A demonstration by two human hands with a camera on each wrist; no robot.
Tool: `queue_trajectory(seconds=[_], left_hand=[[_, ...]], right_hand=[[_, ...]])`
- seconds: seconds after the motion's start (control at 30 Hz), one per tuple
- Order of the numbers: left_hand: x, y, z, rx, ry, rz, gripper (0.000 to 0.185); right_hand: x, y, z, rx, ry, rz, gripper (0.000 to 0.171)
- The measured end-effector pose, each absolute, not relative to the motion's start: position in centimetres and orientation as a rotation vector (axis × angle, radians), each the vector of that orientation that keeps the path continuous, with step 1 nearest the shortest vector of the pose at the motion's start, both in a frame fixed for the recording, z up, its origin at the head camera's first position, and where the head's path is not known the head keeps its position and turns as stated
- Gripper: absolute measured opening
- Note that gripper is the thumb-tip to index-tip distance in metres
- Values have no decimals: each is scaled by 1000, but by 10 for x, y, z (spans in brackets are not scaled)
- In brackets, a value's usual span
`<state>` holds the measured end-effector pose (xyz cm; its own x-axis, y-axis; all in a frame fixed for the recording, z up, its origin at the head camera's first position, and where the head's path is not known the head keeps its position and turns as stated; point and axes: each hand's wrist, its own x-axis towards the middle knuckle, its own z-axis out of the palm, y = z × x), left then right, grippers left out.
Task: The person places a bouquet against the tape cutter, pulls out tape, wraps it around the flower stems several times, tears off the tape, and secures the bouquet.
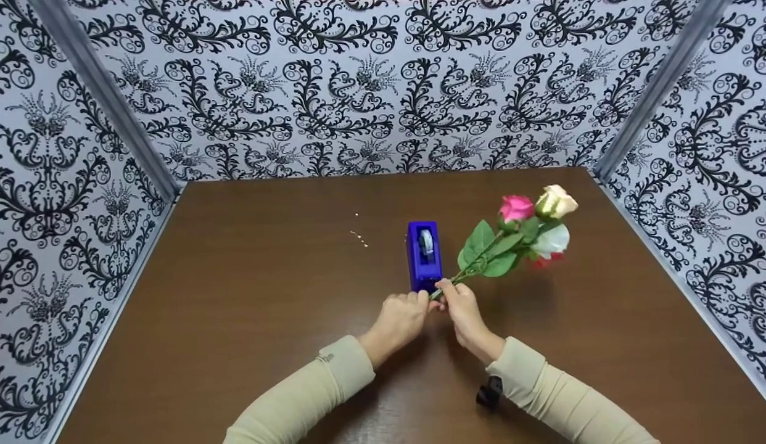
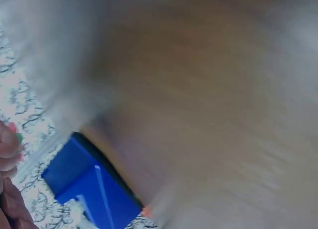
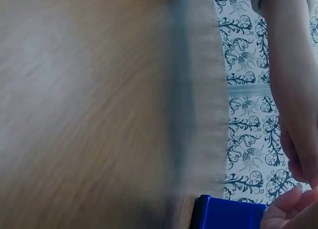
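A small bunch of artificial-looking roses slants up to the right, with a pink rose, a cream rose, a white rose and a red bloom mostly hidden below. Its green stems run down to both hands. My right hand pinches them between thumb and fingers. Close beside it, my left hand has its fingers curled round the stem ends, which it hides. Just beyond the hands stands a blue tape dispenser with a tape roll in it.
The brown table is bounded by patterned walls at the back and sides. A few tiny pale bits lie left of the dispenser. Something black is at the right cuff, probably the wrist camera.
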<state>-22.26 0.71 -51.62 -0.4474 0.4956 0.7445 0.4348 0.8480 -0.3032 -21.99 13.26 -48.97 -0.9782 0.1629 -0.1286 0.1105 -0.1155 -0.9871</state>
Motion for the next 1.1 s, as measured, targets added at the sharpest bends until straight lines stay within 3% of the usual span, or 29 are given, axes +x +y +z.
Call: queue_trajectory(seconds=[0.23, 0.4, 0.6, 0.83, 0.93, 1.1], left_hand=[[-217, 6, -519, -775, -2242, -106, 33], [-216, 7, -520, -799, -2236, 15, 26], [-211, 11, -521, -804, -2251, 73, 29], [-208, 2, -516, -906, -2413, 41, 40], [-209, -4, -509, -941, -2609, -179, 41], [-211, -6, -493, -837, -2803, -1033, 33]], right_hand=[[-221, 136, -493, -280, -2186, 2203, 20], [-219, 139, -495, -199, -2259, 2160, 29], [-219, 142, -497, -182, -2343, 2090, 20], [-222, 150, -492, -157, -2438, 2011, 20], [-223, 155, -488, -147, -2470, 1993, 20], [-223, 157, -486, 26, -2568, 1905, 23]])
